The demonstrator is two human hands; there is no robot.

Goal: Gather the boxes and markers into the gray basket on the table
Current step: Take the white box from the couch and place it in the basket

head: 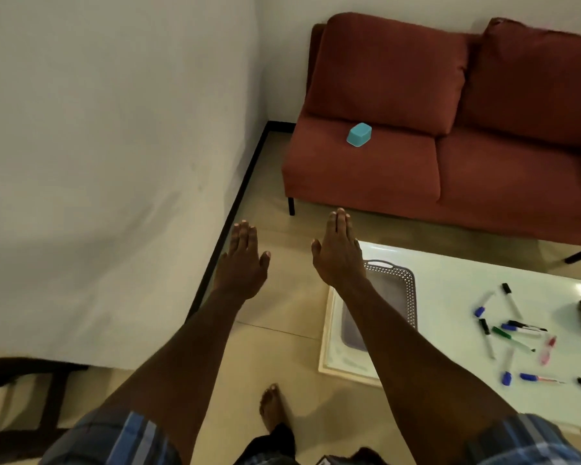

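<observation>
I see left hand [244,260] and right hand [337,255] both flat, fingers spread out, holding nothing, stretched over the floor. Gray basket [391,290] sits on the white tabletop [450,273] at 4 o'clock of the right hand, part hidden by that forearm. Markers [514,333] scattered at 3 o'clock of basket. Blue box [359,134] on red sofa [399,172], 12 o'clock.

The desk [450,280] has a really glossy white top, smooth enough to throw back the room light. On it the gray basket [404,290] looks like matt plastic with a perforated lattice rim, and beside that the markers [514,333] are smooth shiny plastic. Behind the desk, the sofa [416,135] is matt rust-red cloth, slightly nubby, with a smooth turquoise plastic box [359,134] on its seat.
</observation>
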